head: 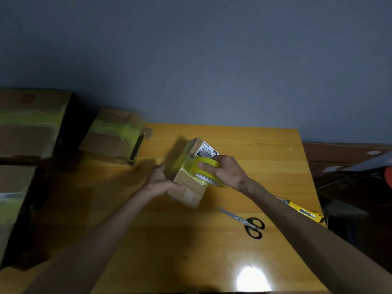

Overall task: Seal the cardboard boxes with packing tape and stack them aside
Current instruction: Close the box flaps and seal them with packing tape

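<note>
Well out past your left hand [159, 181], taped boxes [114, 134] sit by the far-left edge of the table [254, 145]. That hand grips the left side of the small box [188, 194], thumb on top. Your right hand [227, 172], just across the box, clamps the yellow tape roll [206, 166] against the box's top. Nearer you than your right wrist lie scissors [248, 223]; a yellow utility knife [303, 211] lies further right.
</note>
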